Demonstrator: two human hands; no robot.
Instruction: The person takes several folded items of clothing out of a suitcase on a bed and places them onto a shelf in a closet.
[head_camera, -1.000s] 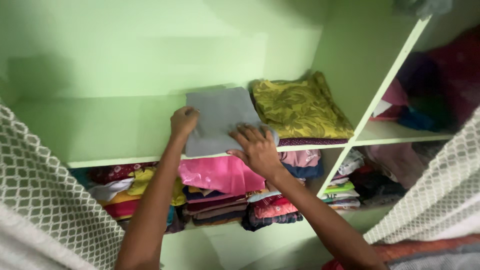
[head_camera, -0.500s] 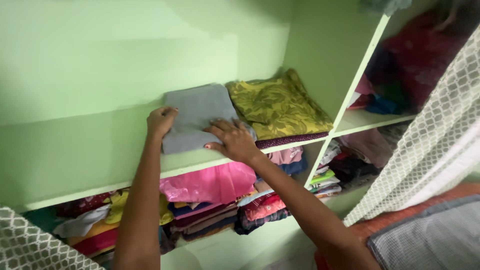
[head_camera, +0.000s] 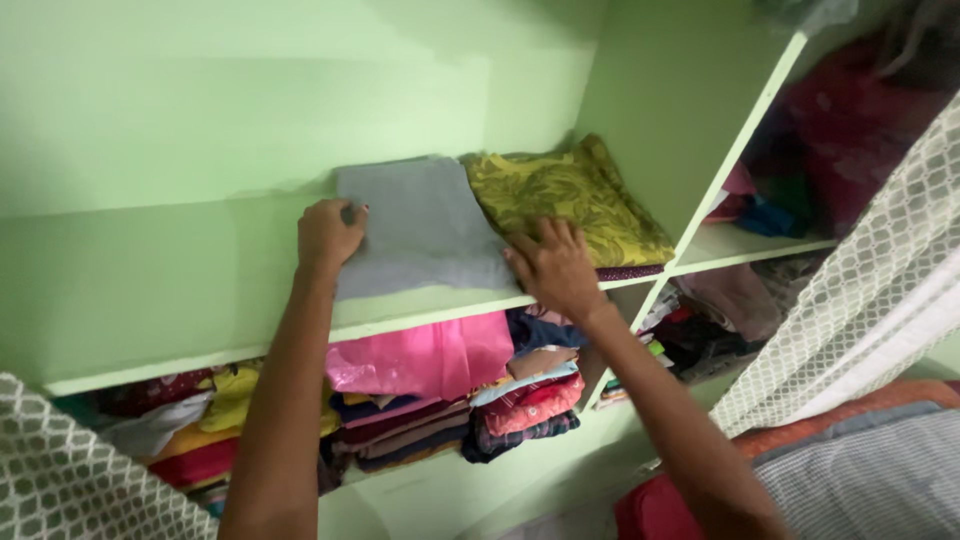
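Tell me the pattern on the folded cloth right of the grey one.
The folded cloth is mustard yellow with an olive leafy print, seen in the head view.

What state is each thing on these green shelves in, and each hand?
Folded grey cloth: flat on the upper shelf.
Yellow-green patterned fabric: folded beside it, touching.
Left hand: on the grey cloth's left edge.
Right hand: spread where both cloths meet.
Pink fabric: atop the stack below.
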